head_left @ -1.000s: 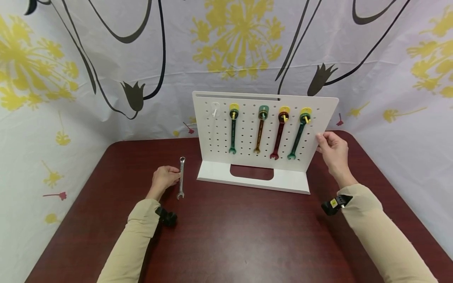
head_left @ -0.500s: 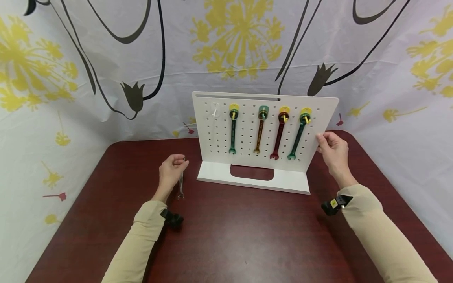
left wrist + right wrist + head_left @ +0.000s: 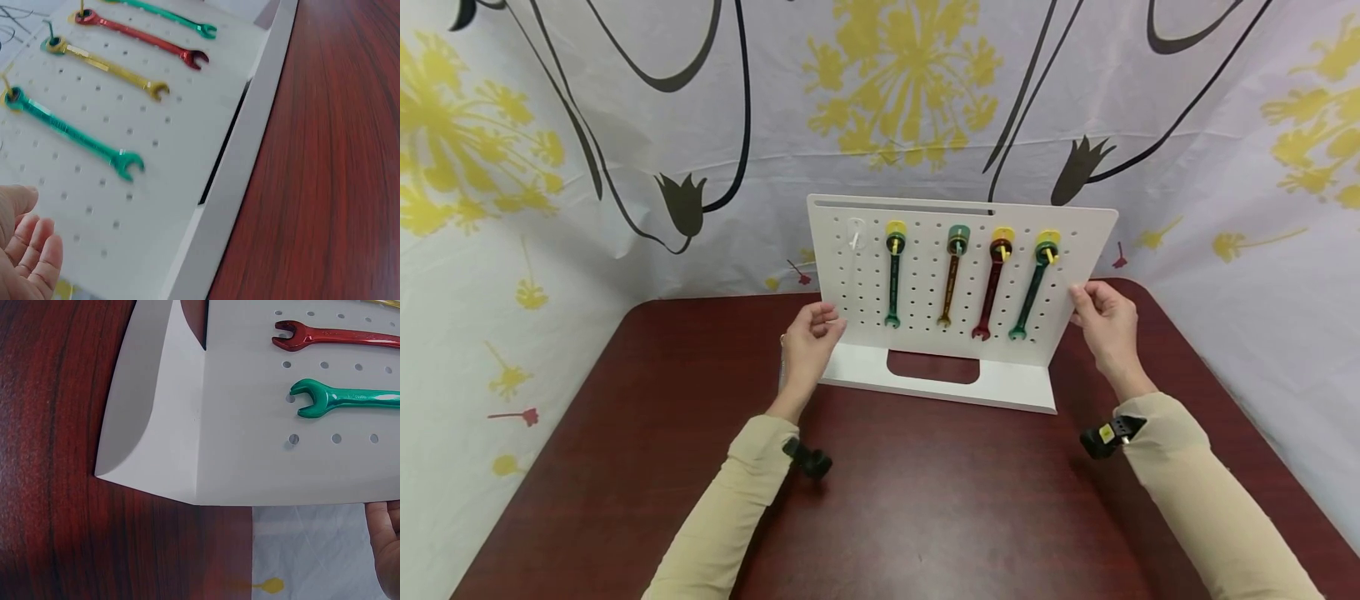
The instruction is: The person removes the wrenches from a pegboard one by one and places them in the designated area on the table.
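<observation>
A white pegboard stand [image 3: 865, 292] stands on the table. My right hand [image 3: 1105, 325] pinches its right edge, thumb on the front face; at the corner of the right wrist view part of that hand [image 3: 386, 540] shows at the edge. My left hand [image 3: 808, 346] is at the board's lower left, and in the left wrist view its loosely bent fingers [image 3: 44, 250] hold nothing. A silver wrench [image 3: 782, 367] lies on the table, mostly hidden behind my left hand. On the board hang a slim green wrench [image 3: 893, 287], a yellow-brown one [image 3: 951, 287], a red one [image 3: 990, 292] and another green one [image 3: 1030, 296].
A clear hook [image 3: 855, 235] at the board's upper left carries nothing. The board's white foot [image 3: 1007, 385] with an oblong cutout rests on the dark red table [image 3: 925, 500]. A patterned curtain [image 3: 910, 108] hangs behind and at both sides.
My left hand has left the silver wrench's side, passed over it and moved right to the board's lower left edge. The wrench stays on the table. My right hand keeps its place.
</observation>
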`<state>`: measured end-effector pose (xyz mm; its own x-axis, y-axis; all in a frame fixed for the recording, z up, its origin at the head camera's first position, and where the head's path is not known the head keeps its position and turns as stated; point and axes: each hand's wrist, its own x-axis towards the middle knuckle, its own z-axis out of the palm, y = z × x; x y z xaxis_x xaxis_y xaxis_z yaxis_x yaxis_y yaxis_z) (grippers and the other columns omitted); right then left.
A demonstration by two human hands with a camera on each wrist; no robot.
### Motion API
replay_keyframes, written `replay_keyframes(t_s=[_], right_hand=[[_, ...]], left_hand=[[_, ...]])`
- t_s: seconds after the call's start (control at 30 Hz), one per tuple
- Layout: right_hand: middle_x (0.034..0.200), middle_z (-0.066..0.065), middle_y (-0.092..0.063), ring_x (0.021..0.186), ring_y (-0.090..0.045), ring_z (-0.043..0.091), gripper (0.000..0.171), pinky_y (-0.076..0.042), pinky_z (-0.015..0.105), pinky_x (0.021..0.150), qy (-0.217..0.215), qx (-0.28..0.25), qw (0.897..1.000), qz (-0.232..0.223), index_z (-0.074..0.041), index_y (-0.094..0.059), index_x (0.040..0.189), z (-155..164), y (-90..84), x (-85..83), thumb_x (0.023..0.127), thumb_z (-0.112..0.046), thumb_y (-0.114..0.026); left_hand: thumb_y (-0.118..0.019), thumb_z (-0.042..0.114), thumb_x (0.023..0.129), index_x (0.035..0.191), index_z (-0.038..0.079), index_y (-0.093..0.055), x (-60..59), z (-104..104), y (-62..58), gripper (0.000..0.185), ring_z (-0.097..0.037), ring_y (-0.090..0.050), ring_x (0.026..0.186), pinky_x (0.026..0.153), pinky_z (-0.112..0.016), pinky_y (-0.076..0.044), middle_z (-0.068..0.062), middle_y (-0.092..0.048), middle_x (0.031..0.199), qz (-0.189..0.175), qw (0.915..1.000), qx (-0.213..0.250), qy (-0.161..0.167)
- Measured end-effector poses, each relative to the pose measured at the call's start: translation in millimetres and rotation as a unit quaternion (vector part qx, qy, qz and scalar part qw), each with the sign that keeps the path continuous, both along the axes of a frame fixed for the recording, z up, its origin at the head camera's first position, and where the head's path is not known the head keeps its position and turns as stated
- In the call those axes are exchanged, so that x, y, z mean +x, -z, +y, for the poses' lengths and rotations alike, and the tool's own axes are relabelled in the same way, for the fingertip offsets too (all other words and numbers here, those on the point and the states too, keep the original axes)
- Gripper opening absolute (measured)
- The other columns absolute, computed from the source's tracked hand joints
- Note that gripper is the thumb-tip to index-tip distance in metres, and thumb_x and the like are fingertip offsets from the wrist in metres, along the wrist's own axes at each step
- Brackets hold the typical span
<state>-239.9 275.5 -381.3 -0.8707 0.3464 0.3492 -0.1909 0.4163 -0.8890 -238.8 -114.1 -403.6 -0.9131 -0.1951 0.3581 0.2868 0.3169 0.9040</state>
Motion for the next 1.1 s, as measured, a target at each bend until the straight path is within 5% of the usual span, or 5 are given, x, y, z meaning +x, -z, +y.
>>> replay_keyframes(t_s=[0.33,0.63,1.1], right_hand=[[0.078,-0.017,-0.060,0.071,-0.055,0.000,0.020,-0.049,0.006,0.065,-0.006,-0.015,1.000,0.000,-0.008,-0.064,0.092,0.3,2.0,1.3,0.093,-0.027,-0.057],[0.078,-0.020,-0.059,0.075,-0.056,-0.001,0.032,-0.049,0.006,0.065,-0.002,-0.006,1.000,0.003,0.002,-0.062,0.099,-1.3,2.5,1.3,0.093,-0.029,-0.056],[0.074,-0.016,-0.058,0.065,-0.052,0.005,0.027,-0.049,0.006,0.063,-0.006,-0.012,1.000,0.019,0.000,-0.063,0.094,-1.4,1.1,-1.1,0.093,-0.026,-0.058]], left_hand=[[-0.073,0.007,0.081,0.108,0.000,-0.062,-7.1,41.1,-6.2,0.030,-0.026,-0.066,0.090,0.080,-0.026,-0.055,-0.015,-0.067,0.104,0.018,0.9971,0.073,0.013],[-0.072,0.003,0.081,0.109,-0.003,-0.060,-14.2,63.6,-5.5,0.031,-0.032,-0.064,0.096,0.084,-0.030,-0.055,-0.020,-0.065,0.107,0.039,0.9912,0.125,0.019],[-0.072,0.002,0.080,0.105,-0.001,-0.061,-24.0,82.1,-6.2,0.027,-0.026,-0.066,0.091,0.078,-0.025,-0.056,-0.016,-0.066,0.102,0.057,0.9905,0.125,-0.012]])
